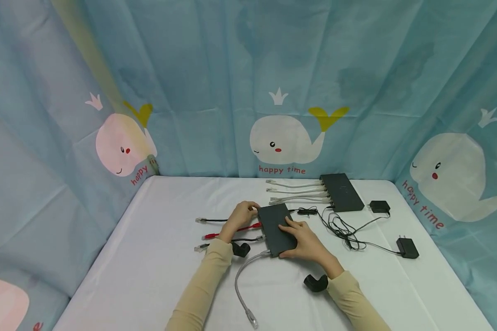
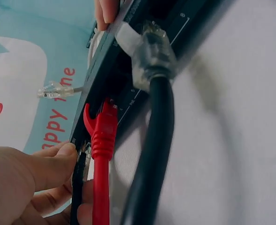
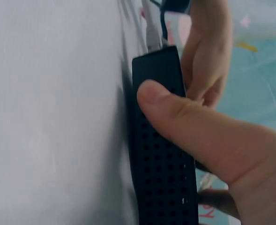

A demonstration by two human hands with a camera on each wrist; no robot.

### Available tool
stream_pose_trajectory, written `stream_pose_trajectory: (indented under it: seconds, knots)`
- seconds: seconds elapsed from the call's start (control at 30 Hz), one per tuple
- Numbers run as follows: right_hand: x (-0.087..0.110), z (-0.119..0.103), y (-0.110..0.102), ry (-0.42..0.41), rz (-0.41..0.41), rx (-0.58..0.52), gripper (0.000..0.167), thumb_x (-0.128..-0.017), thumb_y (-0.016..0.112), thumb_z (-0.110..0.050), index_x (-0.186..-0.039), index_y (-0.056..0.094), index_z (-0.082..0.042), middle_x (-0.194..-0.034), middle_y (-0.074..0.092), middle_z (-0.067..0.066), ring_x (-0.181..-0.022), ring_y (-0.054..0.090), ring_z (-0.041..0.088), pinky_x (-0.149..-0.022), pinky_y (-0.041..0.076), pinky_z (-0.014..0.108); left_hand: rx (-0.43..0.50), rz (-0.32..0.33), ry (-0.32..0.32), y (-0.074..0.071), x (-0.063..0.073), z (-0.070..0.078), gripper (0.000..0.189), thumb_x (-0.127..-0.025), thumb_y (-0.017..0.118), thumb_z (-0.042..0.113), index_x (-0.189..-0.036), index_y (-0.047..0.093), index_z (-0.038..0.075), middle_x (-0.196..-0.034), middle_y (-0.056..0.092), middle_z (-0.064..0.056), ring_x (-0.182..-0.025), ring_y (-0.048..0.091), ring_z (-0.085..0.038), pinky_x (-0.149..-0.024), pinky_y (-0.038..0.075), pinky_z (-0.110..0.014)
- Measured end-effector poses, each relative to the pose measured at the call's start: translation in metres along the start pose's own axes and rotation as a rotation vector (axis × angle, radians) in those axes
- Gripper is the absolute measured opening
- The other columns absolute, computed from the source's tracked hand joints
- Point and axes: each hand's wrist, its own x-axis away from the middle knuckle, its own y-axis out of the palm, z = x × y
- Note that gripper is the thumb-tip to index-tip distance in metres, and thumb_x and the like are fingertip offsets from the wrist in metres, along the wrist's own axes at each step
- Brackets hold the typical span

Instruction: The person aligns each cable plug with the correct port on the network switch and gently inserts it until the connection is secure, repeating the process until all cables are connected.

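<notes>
A dark network switch [image 1: 273,225] lies in the middle of the white table, its port side facing left. My right hand [image 1: 304,241] grips its right part, with the thumb on the perforated end wall [image 3: 159,150] and the other fingers over the top. At the far left corner, my left hand [image 1: 241,215] pinches a black network cable [image 2: 77,187] close to its plug, right at the ports. Beside it, a red cable [image 2: 105,131] and another black cable [image 2: 159,108] have their plugs at the ports. A grey cable [image 1: 242,271] curves from the near corner toward me.
A second dark switch [image 1: 343,193] stands at the back right, with several white cables [image 1: 296,191] running left from it. Thin black power leads [image 1: 345,234] lie tangled to the right, joined to two power adapters, one farther back [image 1: 379,207] and one nearer [image 1: 407,248].
</notes>
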Motion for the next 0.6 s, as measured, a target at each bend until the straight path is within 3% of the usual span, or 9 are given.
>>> stream_pose_trajectory:
  seconds: [0.17, 0.37, 0.6]
  knots:
    - [0.000, -0.013, 0.003, 0.056, 0.022, 0.024, 0.087, -0.059, 0.081, -0.055, -0.133, 0.053, -0.017, -0.147, 0.034, 0.015, -0.105, 0.045, 0.029, -0.081, 0.046, 0.042, -0.047, -0.008, 0.039, 0.001, -0.003, -0.002, 0.023, -0.094, 0.054, 0.012, -0.115, 0.063, 0.010, -0.102, 0.060, -0.015, -0.081, 0.058, -0.024, -0.068, 0.048, -0.033]
    - [0.000, -0.026, 0.005, 0.093, 0.013, 0.066, 0.088, -0.059, 0.079, -0.057, -0.133, 0.052, -0.017, -0.146, 0.035, 0.016, -0.106, 0.045, 0.031, -0.079, 0.047, 0.043, -0.088, 0.003, 0.088, 0.002, -0.002, -0.005, 0.024, -0.094, 0.053, 0.010, -0.116, 0.063, 0.009, -0.099, 0.058, -0.015, -0.081, 0.057, -0.024, -0.068, 0.048, -0.032]
    - [0.002, -0.017, -0.004, 0.080, 0.022, -0.013, 0.076, -0.069, 0.069, -0.062, -0.131, 0.055, -0.021, -0.144, 0.040, 0.010, -0.112, 0.047, 0.029, -0.080, 0.047, 0.047, -0.126, 0.020, 0.133, 0.002, -0.001, -0.006, 0.024, -0.093, 0.055, 0.009, -0.115, 0.064, 0.007, -0.095, 0.059, -0.014, -0.082, 0.058, -0.025, -0.069, 0.049, -0.032]
